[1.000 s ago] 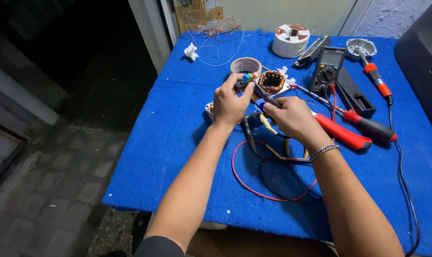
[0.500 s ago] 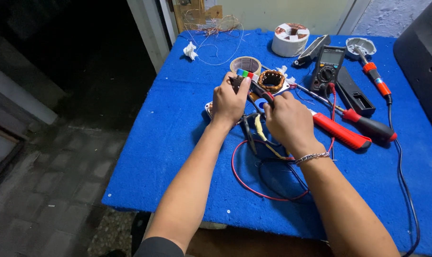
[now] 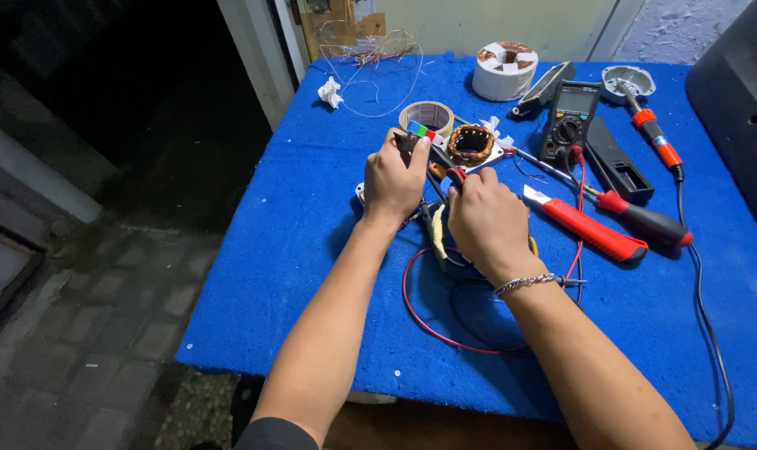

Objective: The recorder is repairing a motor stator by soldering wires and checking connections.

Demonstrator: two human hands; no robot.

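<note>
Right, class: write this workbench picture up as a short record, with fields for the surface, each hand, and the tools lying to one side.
surface: blue cloth over a table
left hand: closed on a small dark part with coloured tabs
right hand: curled over a red-tipped tool, beside the copper-wound coil
tools to the right: multimeter, red utility knife, screwdriver, soldering iron
behind: tape roll

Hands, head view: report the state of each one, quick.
Left hand: closed on a small dark part with coloured tabs.
Right hand: closed around a thin tool with a red tip; the grip itself is hidden.
</note>
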